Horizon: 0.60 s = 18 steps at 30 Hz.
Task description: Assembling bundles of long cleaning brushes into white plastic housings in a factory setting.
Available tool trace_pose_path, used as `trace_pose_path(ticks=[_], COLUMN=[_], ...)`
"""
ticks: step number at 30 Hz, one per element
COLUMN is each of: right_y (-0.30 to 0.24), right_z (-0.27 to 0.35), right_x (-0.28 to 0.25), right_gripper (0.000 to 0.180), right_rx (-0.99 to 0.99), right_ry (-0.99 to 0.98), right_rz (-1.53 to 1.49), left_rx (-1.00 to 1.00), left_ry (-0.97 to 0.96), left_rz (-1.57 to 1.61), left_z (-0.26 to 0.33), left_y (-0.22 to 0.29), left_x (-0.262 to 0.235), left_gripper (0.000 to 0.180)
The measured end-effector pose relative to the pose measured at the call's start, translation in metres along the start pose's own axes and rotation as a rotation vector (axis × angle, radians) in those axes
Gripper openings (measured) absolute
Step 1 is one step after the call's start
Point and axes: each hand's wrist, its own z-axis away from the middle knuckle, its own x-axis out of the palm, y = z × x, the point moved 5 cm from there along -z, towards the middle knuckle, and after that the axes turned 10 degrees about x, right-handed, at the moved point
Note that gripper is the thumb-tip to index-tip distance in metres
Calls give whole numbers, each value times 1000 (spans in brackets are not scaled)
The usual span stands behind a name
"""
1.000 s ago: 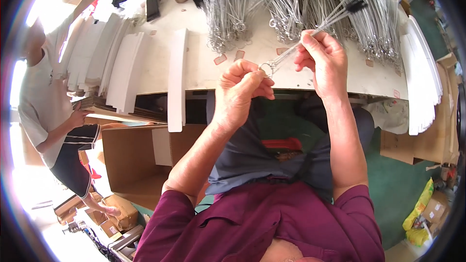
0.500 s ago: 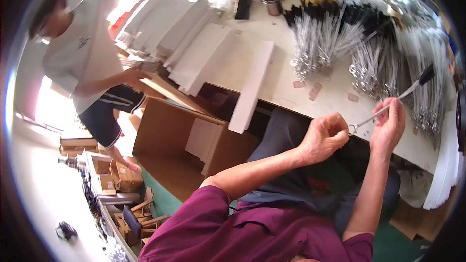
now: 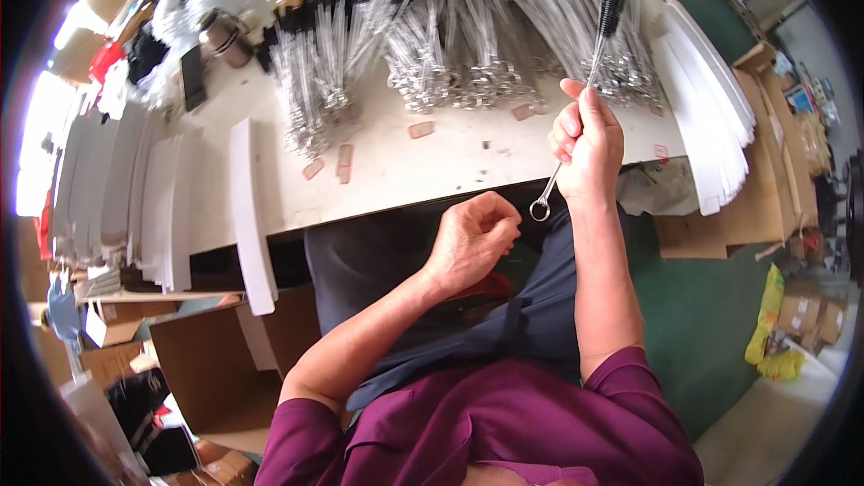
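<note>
My right hand (image 3: 589, 148) is closed around the thin metal shaft of a wire brush (image 3: 611, 11), above the table's front edge. The black bristle end points up and away from me, over the piled brushes. At its lower end a small wire ring hangs below my palm. My left hand (image 3: 472, 238) is a little left of that ring, apart from it. Its fingers are curled together, and whatever they may hold is hidden. Several bundles of similar brushes (image 3: 427, 49) lie across the table, their ring ends toward me.
Long white cartons (image 3: 117, 184) stand stacked at the table's left, and one flat white carton (image 3: 252, 216) overhangs the front edge. More white strips (image 3: 706, 108) lie at the right end. A steel flask (image 3: 225, 39) and a dark phone (image 3: 193, 77) are at the back left. An open cardboard box (image 3: 202, 373) stands below.
The view has swung right, and the person at the left is out of sight. The brush is more upright in my right hand. My left hand has come away from its ring.
</note>
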Motion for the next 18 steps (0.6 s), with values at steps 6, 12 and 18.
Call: trace_pose_path(ticks=[6, 12, 18], right_y=[-25, -19, -23], right_z=[-34, -59, -56], right_x=[-80, -129, -130], right_gripper=[28, 26, 26], right_rx=[-141, -98, -159], right_ry=[225, 388, 393], right_rz=[306, 305, 367], left_rx=[193, 442, 397], left_ry=[-24, -17, -77], left_rz=[-295, -652, -1208], left_z=[-35, -104, -150], left_y=[25, 46, 50], left_x=[-16, -7, 20], left_gripper=[9, 14, 23])
